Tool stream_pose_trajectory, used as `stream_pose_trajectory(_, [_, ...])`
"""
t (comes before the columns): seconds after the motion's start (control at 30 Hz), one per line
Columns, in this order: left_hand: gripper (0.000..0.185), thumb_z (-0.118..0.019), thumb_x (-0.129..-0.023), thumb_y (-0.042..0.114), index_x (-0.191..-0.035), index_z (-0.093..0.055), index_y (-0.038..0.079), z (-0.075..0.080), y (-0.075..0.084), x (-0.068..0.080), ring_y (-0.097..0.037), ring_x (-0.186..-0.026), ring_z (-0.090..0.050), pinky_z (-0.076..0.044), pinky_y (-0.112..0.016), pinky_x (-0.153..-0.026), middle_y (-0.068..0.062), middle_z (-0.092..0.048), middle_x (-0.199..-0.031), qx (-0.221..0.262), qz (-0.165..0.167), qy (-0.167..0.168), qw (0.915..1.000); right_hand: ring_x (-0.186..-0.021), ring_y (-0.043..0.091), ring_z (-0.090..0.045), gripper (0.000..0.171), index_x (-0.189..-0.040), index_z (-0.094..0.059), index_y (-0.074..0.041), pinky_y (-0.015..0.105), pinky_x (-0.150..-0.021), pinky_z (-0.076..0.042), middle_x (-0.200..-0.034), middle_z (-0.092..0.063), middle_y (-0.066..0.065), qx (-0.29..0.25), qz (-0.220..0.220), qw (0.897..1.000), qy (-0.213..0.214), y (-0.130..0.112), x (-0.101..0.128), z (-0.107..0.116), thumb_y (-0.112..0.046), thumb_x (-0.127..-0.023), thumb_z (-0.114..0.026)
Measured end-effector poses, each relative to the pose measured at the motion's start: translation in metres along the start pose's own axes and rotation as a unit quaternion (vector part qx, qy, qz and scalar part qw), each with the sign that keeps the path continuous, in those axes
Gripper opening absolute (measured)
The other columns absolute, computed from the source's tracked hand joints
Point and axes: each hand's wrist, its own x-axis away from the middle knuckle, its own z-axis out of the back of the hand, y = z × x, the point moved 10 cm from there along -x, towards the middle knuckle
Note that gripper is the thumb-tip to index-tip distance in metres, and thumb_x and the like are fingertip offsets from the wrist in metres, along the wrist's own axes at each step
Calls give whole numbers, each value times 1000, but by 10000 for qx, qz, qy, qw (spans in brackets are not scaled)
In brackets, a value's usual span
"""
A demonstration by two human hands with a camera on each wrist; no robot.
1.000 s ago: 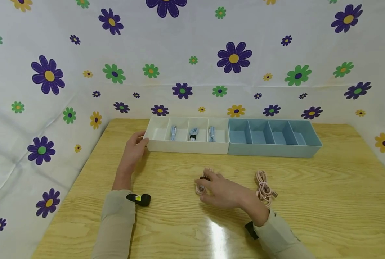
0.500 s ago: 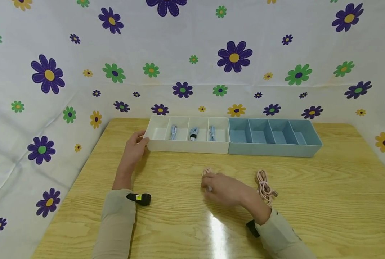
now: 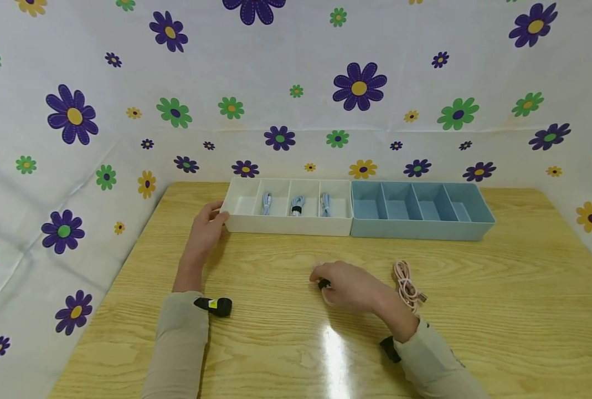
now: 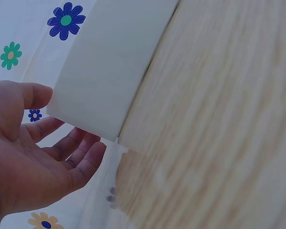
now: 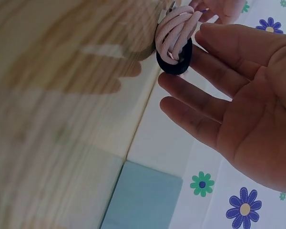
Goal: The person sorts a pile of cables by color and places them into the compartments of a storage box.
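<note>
Pink coiled cable [image 5: 174, 33], bound by a black strap, sits pinched at the fingertips of the right hand [image 3: 348, 285], low over the wooden table [image 3: 276, 343]. The blue tray [image 3: 420, 213] lies ahead and to that hand's right. The left hand [image 3: 206, 230], farther off, rests with relaxed fingers against the white tray [image 3: 286, 224], holding nothing.

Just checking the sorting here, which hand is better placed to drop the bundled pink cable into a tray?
Probably the right hand: it already pinches the bundled pink cable. The left hand only rests against the white tray.
</note>
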Motion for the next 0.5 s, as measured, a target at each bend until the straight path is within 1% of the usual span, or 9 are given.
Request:
stream_pose_trajectory(0.07, [52,-43,-105,29,-152,-36,9,0,0,0,-34,-125,-45,-41,-44,-100,-22,-42,-145,4,14,-15,10000,-109,26,-63,32,-124,-63,-4,41,-88,-51,-118,-67,10,-78,22,10000,3,0,1,0,3,-95,-54])
stream_pose_trajectory(0.23, [51,-44,-105,28,-152,-36,9,0,1,1,-35,-124,-45,-42,-43,-100,-22,-42,-145,3,10,-3,10000,-109,24,-63,36,-128,-61,-3,41,-88,-51,-117,-67,9,-62,79,9999,28,1,0,0,6,-94,-51])
stream_pose_trajectory(0.3, [51,-44,-105,29,-152,-36,9,1,0,1,-35,-124,-45,-42,-43,-100,-22,-42,-145,-7,19,-1,10000,-110,23,-63,37,-130,-60,-3,41,-89,-51,-119,-67,9,-69,3,10000,5,2,0,0,5,-95,-52])
stream_pose_trajectory(0.4, [52,-44,-105,30,-152,-35,9,0,0,1,-35,-125,-45,-41,-42,-100,-22,-41,-146,-21,29,-21,10000,-113,24,-62,39,-134,-57,-5,41,-91,-51,-124,-65,9,-138,-200,9997,-46,5,1,0,0,-96,-58])
stream_pose_trajectory(0.5, [53,-44,-105,31,-152,-35,9,0,1,1,-35,-125,-45,-41,-42,-100,-22,-41,-146,-25,33,-36,10000,-116,25,-61,46,-141,-52,-8,41,-92,-51,-127,-64,10,-186,-367,9991,-89,8,1,0,-5,-96,-63])
